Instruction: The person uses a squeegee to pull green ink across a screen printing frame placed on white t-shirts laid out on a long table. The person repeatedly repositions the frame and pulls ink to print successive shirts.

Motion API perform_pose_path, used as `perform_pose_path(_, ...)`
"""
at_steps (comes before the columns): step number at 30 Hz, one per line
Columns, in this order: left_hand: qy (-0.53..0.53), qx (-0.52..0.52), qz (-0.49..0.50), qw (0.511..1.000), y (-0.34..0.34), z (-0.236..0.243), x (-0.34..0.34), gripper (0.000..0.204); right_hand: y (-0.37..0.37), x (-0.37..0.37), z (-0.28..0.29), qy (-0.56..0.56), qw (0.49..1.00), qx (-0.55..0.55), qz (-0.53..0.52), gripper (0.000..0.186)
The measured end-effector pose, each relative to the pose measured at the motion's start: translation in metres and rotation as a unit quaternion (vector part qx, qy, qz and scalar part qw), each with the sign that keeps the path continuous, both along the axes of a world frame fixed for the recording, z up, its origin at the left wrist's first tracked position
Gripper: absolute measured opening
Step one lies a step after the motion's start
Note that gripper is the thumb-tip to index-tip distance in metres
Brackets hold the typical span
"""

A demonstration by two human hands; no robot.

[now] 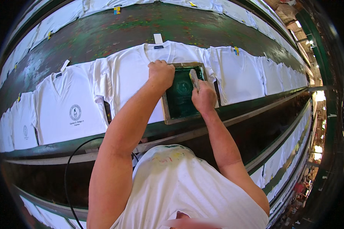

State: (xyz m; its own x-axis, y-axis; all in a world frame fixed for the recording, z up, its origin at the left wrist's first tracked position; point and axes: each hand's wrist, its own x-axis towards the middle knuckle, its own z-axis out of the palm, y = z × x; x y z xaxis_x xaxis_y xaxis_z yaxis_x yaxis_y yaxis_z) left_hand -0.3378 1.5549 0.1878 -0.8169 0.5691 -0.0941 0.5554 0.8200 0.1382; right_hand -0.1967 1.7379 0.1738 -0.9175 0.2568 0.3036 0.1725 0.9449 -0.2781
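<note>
Your left hand (161,73) grips the framed screen (182,100) at its eleven o'clock corner (that screen overlies a white shirt's (130,76) four o'clock) while your right hand (203,96) clasps a squeegee (194,79) toward one.

A round emblem (75,112) ringed with dark lettering, two printed lines (77,123) beneath, stands on the white V-neck shirt (51,105); the framed green screen (176,105) bears a round mark (183,87), its lettering illegible.

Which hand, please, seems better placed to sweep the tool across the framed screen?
Probably the right hand: it grips the tool over the framed screen, whose upper-left corner the left hand holds.
</note>
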Motion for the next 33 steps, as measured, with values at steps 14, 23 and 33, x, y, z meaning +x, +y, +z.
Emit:
perform_pose_path(14, -0.058, -0.043, 0.029, 0.997, -0.003, 0.018, 0.005, 0.112, 0.060, 0.040, 0.026, -0.013, 0.876, 0.006, 0.482, 0.032)
perform_pose_path(23, -0.057, -0.067, 0.067, 0.994, 0.006, 0.015, 0.011, 0.115, 0.104, -0.077, 0.022, -0.043, 0.866, -0.060, 0.495, 0.032)
perform_pose_path(33, -0.045, -0.058, 0.061, 0.995, 0.003, 0.009, 0.010, 0.113, 0.093, -0.013, 0.012, -0.036, 0.880, 0.031, 0.472, 0.043)
